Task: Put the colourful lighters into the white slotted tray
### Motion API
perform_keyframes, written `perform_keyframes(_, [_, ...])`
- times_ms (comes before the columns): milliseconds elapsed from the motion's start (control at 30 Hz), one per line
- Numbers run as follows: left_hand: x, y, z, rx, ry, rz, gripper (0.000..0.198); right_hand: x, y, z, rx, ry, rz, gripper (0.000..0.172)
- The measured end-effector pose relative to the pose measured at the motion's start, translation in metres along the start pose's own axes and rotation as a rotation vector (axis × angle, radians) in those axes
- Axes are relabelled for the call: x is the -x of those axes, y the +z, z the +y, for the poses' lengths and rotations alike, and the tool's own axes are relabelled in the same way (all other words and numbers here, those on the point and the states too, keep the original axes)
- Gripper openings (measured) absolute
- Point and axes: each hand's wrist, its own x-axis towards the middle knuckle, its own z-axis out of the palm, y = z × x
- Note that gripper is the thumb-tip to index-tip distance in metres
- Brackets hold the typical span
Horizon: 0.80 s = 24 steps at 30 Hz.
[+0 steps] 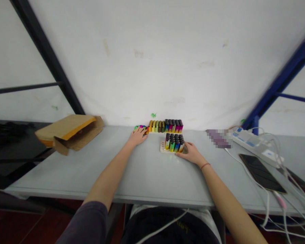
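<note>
On a grey table top (99, 169) set against a white wall (152, 61), two groups of disposable lighters are arranged. A back row of lighters (165, 126) is stood upright, and at its left end further multicoloured lighters (141, 128) are covered by the left hand (138, 136); its fingers are curved over them, though whether they are gripped cannot be told. A white tray (163, 147) holding upright lighters (174, 143) is placed nearer, and the right hand (191, 153) is laid against its right side, with the fingers extended and unclenched. A red thread (205, 166) is worn on the right wrist. To the left, a kraft envelope (69, 132) is laid; to the right, a pixelated purple object (218, 139), a white power strip (251, 143), a dark smartphone (261, 173) and white cables (268, 203) are placed.
</note>
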Motion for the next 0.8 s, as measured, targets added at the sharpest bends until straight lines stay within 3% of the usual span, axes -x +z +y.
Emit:
perform_keyframes(200, [0.017,-0.005,-0.002,-0.050,0.020,0.012,0.053,-0.001,0.001,0.002,0.001,0.010,-0.021,0.076])
perform_keyframes(367, [-0.003,-0.001,-0.010,-0.035,-0.024,-0.033,0.064,0.000,0.002,0.004,-0.012,0.005,-0.004,0.074])
perform_keyframes(533, [-0.017,0.006,-0.023,0.007,0.080,0.024,0.061,0.000,0.002,0.004,-0.011,-0.005,0.005,0.070])
perform_keyframes(633, [-0.011,0.004,-0.025,-0.017,0.121,0.052,0.055,0.000,0.002,0.004,-0.006,-0.009,0.017,0.070])
perform_keyframes(800, [0.002,-0.003,-0.020,-0.106,0.042,0.049,0.056,0.000,0.001,0.004,-0.004,-0.002,0.002,0.072])
